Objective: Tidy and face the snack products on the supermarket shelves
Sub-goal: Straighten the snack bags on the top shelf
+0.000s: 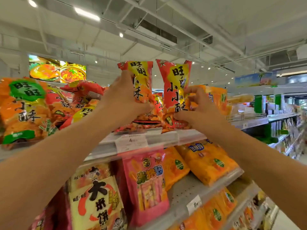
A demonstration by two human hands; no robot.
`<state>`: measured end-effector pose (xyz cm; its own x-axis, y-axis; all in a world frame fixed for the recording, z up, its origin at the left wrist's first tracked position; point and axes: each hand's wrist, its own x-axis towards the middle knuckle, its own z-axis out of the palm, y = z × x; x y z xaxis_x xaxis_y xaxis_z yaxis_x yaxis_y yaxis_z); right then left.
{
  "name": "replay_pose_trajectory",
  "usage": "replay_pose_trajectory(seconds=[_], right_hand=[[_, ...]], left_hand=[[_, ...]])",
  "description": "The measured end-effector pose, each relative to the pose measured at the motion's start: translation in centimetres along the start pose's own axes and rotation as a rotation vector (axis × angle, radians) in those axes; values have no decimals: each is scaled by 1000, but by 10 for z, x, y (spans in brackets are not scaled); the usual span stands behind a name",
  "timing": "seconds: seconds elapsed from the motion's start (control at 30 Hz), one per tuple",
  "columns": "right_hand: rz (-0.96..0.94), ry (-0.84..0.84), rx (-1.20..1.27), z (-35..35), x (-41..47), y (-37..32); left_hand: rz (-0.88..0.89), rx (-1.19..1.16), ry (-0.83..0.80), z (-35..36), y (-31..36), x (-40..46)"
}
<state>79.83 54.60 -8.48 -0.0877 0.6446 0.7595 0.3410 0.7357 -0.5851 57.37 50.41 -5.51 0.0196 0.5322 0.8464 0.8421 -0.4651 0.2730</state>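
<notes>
Standing upright at the front edge of the top shelf point(166, 138), two red-and-yellow snack bags sit side by side, each held by one hand. The left hand point(123, 100) wraps its fingers and thumb round the lower half of the left red bag point(141, 77), its thumb pressed across the bag's front. The right hand point(197, 107) pinches the right red bag point(176, 87) along its right edge, fingertips curled onto the printed face and thumb low near the bag's bottom. Both bags rise well above the hands, their crimped tops clear of the other stock. Just behind the right hand stands an orange bag point(216, 97). To the left, a loose heap of orange and red bags point(54, 105) leans in several directions, the nearest carrying a green label. A white price tag point(131, 142) hangs from the shelf rail below the left red bag. On the shelf underneath, a pink packet point(147, 185) stands upright beside tilted yellow-orange packets point(209, 163) and a cream bag point(96, 200) with large black characters.
</notes>
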Motion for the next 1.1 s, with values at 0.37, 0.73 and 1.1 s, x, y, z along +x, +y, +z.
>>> replay_pose_trajectory(seconds=[0.37, 0.73, 1.1], right_hand=[[-41, -34, 48, -32, 103, 92], [-136, -296, -99, -31, 144, 154], [-146, -504, -205, -37, 131, 174]], left_hand=[[0, 241, -43, 107, 27, 62], [-283, 371, -66, 176, 31, 85], [-440, 265, -189, 174, 33, 66]])
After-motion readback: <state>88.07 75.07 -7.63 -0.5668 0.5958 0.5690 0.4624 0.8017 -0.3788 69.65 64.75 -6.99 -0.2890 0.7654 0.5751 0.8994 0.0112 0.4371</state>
